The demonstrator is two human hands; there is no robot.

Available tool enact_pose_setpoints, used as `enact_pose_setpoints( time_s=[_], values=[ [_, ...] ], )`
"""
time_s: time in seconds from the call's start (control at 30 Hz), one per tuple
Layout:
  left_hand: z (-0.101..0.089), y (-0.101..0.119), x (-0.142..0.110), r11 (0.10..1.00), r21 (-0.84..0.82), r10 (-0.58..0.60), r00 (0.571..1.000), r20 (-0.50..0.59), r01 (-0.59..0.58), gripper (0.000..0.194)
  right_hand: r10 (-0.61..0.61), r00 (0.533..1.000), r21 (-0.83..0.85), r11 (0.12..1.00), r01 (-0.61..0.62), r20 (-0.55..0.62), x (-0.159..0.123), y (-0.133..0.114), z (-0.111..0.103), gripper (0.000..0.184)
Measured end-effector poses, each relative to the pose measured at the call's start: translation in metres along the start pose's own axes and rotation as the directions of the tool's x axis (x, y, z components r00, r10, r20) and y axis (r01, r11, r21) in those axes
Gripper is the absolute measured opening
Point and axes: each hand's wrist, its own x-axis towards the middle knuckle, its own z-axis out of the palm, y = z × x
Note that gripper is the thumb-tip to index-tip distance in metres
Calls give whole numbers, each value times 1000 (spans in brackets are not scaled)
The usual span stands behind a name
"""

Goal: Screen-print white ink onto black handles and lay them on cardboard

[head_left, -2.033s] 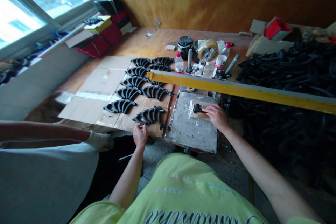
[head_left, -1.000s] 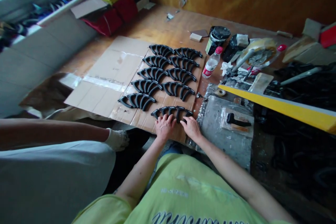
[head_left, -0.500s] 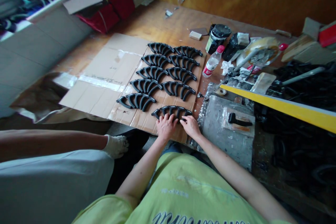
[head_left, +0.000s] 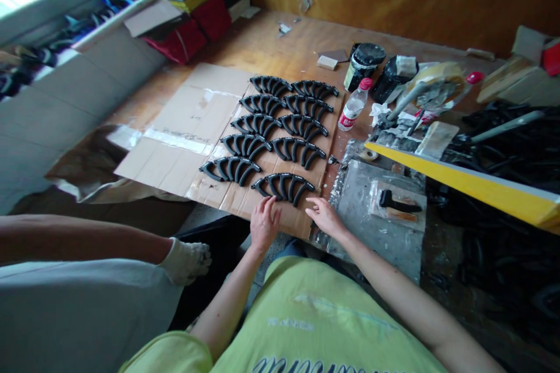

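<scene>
Several groups of curved black handle-like pieces, each group fanned side by side, lie in two columns on a flattened cardboard sheet. The nearest group of black curved pieces is at the sheet's front edge. My left hand is just in front of that group, its fingers loosely extended and holding nothing. To the right of the same group, my right hand hovers near the cardboard's edge, fingers apart with nothing in them. A single black handle-shaped piece rests on a small pad on the grey board.
A red-capped bottle and dark paint-smeared tubs stand behind the board. A yellow bar juts across the right, above heaped black pieces. At the left is a co-worker's gloved hand. Red boxes sit at the back left.
Both hands have come off the nearest group of black pieces, the left one drawing back toward my body. That group now sits fanned closer together. The view has shifted slightly.
</scene>
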Motion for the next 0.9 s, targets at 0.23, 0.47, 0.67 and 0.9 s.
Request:
enact_pose_setpoints(
  time_s=[0.23,0.47,0.67,0.9],
  values=[
    [26,-16,-39,465,-524,-815,576,61,713,39,305,952,340,896,-285,-7,5,10,3,40],
    [9,-11,-8,308,-627,-888,453,81,715,20,446,890,632,663,-401,97,9,3,-6,51],
    [-13,-27,-5,352,-567,-869,484,98,745,15,476,858,709,537,-457,192,11,2,-9,56],
    [-69,-150,61,423,-448,-905,341,-254,788,21,609,760,668,471,-577,227,23,18,6,80]
  ],
)
